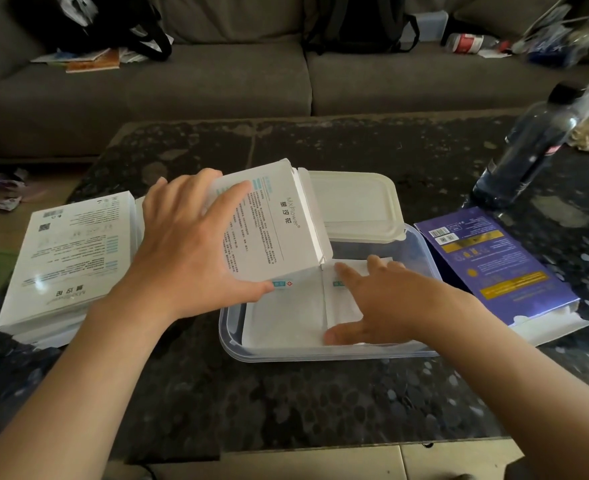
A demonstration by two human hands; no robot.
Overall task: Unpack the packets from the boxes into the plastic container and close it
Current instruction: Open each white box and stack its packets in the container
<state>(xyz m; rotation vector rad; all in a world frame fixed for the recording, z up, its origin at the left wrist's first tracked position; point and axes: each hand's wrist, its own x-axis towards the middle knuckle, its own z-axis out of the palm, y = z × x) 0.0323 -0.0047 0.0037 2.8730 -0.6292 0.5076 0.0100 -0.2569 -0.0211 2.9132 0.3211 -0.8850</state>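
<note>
Head view: clear rectangular plastic container (232,336) nearest, white flat packets (286,315) lying inside. Right hand (386,299) spread flat, pressing packets. Left hand (189,251) grasps tilted white printed box (275,223) over container's far-left edge. Translucent lid (355,202) behind; purple box (494,265) right.

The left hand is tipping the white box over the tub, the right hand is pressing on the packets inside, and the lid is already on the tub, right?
Not quite: the lid is off, lying behind the open tub. The head view shows it. The rest is right.
</note>
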